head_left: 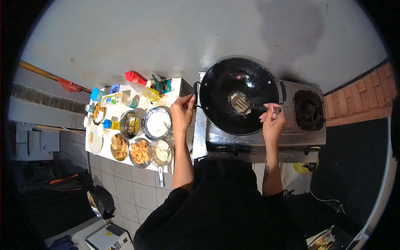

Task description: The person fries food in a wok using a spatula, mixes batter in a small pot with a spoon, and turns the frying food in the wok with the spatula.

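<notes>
A large black wok with two loop handles sits on the left side of the stove. My left hand is closed on the wok's left handle, fingers pinched at its lower part. In my right hand is the handle of a slotted turner, which reaches into the wok from the right. The turner's head lies near the wok's middle, over a pale, whitish patch of food. What the patch is, I cannot tell.
Left of the stove, a white table bears a bowl of white powder, a pan of pale batter, a bowl of orange cubes and a red squeeze bottle. A blackened burner is at right; a wall rises behind.
</notes>
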Demonstrator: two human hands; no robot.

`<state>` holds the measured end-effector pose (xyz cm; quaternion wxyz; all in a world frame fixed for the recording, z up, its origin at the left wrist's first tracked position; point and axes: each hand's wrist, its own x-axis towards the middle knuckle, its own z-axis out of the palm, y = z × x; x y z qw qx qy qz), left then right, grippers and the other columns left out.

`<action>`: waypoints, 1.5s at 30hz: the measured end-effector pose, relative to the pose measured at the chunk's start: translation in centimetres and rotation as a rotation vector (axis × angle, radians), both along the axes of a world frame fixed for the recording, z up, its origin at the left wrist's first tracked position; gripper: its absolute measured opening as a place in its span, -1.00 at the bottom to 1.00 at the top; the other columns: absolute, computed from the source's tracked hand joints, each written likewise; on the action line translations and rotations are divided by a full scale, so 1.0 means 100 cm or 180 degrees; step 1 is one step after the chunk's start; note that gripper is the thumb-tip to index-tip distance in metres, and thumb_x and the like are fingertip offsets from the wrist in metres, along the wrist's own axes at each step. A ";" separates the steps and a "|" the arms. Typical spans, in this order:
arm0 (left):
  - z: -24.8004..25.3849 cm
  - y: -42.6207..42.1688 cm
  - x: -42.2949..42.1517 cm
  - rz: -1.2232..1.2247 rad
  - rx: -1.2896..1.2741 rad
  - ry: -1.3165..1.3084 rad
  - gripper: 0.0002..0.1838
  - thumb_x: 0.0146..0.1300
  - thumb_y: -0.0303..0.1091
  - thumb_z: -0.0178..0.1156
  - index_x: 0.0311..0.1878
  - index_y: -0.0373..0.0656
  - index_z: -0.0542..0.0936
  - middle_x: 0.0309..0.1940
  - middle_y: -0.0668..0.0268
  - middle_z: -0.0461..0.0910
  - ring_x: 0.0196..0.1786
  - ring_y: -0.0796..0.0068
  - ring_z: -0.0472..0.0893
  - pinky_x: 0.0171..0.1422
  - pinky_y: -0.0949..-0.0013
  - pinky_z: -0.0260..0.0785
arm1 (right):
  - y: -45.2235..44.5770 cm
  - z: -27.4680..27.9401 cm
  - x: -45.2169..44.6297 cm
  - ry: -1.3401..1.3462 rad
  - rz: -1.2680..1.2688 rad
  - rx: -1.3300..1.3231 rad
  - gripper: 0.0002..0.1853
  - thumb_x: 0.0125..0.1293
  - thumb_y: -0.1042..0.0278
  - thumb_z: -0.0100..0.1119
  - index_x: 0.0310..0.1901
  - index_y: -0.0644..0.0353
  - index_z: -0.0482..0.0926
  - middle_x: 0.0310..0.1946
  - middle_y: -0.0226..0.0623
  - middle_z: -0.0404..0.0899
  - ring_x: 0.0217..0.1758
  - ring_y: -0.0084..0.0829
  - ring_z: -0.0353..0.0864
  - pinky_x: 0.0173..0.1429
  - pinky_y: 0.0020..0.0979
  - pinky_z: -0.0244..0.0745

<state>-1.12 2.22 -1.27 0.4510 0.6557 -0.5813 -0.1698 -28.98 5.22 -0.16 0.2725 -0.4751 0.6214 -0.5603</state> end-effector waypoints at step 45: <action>-0.003 0.001 0.001 -0.0035 0.0006 0.0053 -0.73 0.28 -0.27 0.31 -0.11 -0.29 0.72 -0.55 0.17 0.54 -0.50 0.44 0.48 -0.34 0.35 0.34 | 0.004 0.010 -0.008 -0.0120 0.0400 -0.0101 -0.85 0.50 0.45 -0.02 -0.16 0.35 0.51 -0.41 -0.28 0.62 -0.52 -0.61 0.58 -0.47 -0.55 0.40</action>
